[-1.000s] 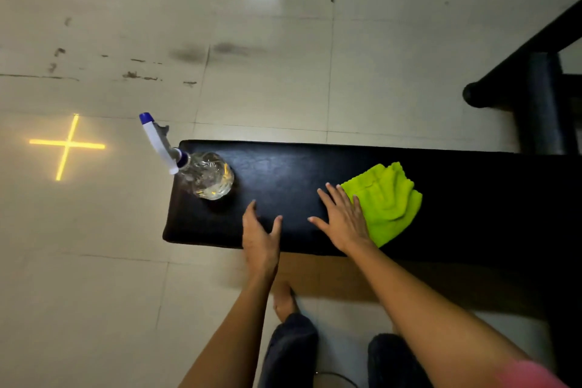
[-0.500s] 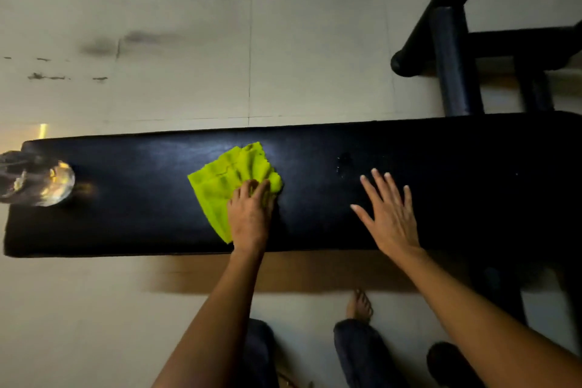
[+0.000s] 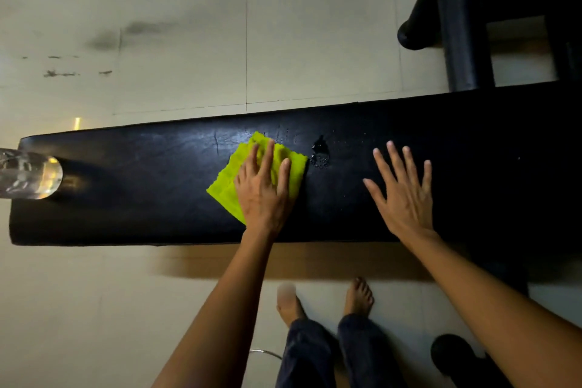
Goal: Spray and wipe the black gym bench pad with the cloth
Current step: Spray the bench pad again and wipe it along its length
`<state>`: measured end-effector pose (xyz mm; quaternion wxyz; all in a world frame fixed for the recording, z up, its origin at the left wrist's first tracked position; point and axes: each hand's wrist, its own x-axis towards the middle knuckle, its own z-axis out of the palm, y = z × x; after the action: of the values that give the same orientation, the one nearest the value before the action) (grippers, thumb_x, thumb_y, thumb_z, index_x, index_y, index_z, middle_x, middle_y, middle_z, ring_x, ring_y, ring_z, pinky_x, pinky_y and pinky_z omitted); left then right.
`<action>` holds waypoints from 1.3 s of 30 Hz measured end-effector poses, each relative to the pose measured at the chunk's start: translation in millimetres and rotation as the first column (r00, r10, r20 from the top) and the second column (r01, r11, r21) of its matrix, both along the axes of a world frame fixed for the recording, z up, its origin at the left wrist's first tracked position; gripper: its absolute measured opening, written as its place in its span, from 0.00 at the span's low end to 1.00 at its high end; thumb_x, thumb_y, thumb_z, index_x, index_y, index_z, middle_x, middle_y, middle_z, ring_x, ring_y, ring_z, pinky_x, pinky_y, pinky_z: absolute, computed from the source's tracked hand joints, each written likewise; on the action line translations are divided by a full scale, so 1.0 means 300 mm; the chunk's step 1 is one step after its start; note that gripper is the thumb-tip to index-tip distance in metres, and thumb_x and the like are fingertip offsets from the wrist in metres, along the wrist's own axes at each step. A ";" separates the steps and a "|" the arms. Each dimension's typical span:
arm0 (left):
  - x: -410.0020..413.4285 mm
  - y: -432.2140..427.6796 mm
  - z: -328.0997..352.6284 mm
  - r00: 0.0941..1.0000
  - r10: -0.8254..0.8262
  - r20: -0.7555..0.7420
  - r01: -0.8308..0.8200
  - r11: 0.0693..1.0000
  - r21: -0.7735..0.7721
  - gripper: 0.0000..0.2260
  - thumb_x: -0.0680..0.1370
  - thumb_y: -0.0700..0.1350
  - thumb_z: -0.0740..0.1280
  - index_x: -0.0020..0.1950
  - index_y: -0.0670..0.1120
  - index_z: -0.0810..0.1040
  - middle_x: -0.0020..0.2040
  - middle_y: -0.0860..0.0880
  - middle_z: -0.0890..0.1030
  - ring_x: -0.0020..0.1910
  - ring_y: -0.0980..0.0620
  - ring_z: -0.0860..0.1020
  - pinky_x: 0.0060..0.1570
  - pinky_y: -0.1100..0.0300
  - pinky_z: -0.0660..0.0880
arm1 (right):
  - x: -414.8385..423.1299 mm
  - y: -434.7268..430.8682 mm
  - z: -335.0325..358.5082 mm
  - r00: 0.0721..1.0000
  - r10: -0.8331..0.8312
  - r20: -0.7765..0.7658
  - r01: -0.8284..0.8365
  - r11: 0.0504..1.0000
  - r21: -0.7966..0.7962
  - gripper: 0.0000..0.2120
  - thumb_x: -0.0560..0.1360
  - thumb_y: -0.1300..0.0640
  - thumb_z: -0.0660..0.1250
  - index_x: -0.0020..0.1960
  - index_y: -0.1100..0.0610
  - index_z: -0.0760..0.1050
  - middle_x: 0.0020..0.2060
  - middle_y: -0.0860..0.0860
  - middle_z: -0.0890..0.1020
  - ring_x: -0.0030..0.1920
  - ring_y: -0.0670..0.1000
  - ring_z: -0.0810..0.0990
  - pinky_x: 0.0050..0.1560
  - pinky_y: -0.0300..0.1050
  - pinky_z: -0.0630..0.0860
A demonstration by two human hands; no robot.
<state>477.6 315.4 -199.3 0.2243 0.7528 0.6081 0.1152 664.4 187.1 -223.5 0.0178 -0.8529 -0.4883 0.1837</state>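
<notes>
The black gym bench pad [image 3: 141, 186] runs across the middle of the view. A folded yellow-green cloth [image 3: 226, 186] lies on it near the centre, and my left hand [image 3: 264, 192] presses flat on the cloth with fingers spread. Just right of the cloth sits a small wet patch of droplets [image 3: 319, 154]. My right hand [image 3: 403, 195] rests open on the bare pad further right, holding nothing. The clear spray bottle [image 3: 28, 175] stands on the pad's left end, cut off by the frame edge.
Black bench frame tubes [image 3: 456, 25] rise at the upper right behind the pad. Pale floor tiles [image 3: 220, 25] surround the bench. My bare feet [image 3: 357, 298] stand on the floor just below the pad. A dark round object [image 3: 453, 356] lies at the lower right.
My left hand has taken over the cloth and slid it right along the pad toward the wet patch. My right hand left the cloth and now lies flat further right. The view shifted rightward.
</notes>
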 end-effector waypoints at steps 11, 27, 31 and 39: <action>0.295 0.158 -0.132 0.968 0.104 -0.229 -0.129 0.987 -0.098 0.31 0.75 0.68 0.48 0.75 0.59 0.47 0.78 0.46 0.44 0.76 0.43 0.40 0.71 0.40 0.35 | 0.021 -0.009 -0.080 0.995 -0.017 0.102 0.008 0.996 0.087 0.29 0.76 0.36 0.37 0.75 0.46 0.47 0.76 0.50 0.53 0.75 0.56 0.52 0.71 0.64 0.45; 0.312 0.089 -0.132 0.959 -0.157 -0.236 0.151 0.987 -0.047 0.29 0.76 0.66 0.50 0.75 0.58 0.49 0.78 0.49 0.47 0.77 0.47 0.44 0.73 0.44 0.39 | 0.019 -0.010 -0.084 0.987 -0.027 0.160 0.012 0.995 0.095 0.28 0.76 0.39 0.46 0.75 0.46 0.52 0.75 0.50 0.58 0.74 0.56 0.56 0.71 0.63 0.47; 0.175 -0.081 -0.116 0.833 -0.476 -0.282 0.502 0.865 0.023 0.29 0.76 0.66 0.50 0.75 0.57 0.55 0.77 0.50 0.56 0.76 0.48 0.53 0.73 0.47 0.46 | 0.024 -0.007 -0.068 0.990 -0.036 0.138 0.024 0.996 0.089 0.28 0.76 0.40 0.47 0.74 0.45 0.52 0.75 0.50 0.58 0.75 0.55 0.56 0.71 0.63 0.49; 0.112 0.121 -0.129 0.921 -0.263 -0.288 0.274 0.962 -0.003 0.30 0.75 0.66 0.46 0.75 0.58 0.50 0.78 0.51 0.50 0.77 0.48 0.47 0.73 0.46 0.43 | 0.019 -0.012 -0.086 0.986 -0.031 0.162 0.016 0.995 0.096 0.28 0.76 0.39 0.46 0.75 0.46 0.51 0.75 0.50 0.57 0.75 0.56 0.55 0.71 0.64 0.48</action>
<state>511.2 351.6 -238.1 0.1340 0.8417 0.5228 -0.0152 670.0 183.4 -249.3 0.0203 -0.8691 -0.4861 0.0898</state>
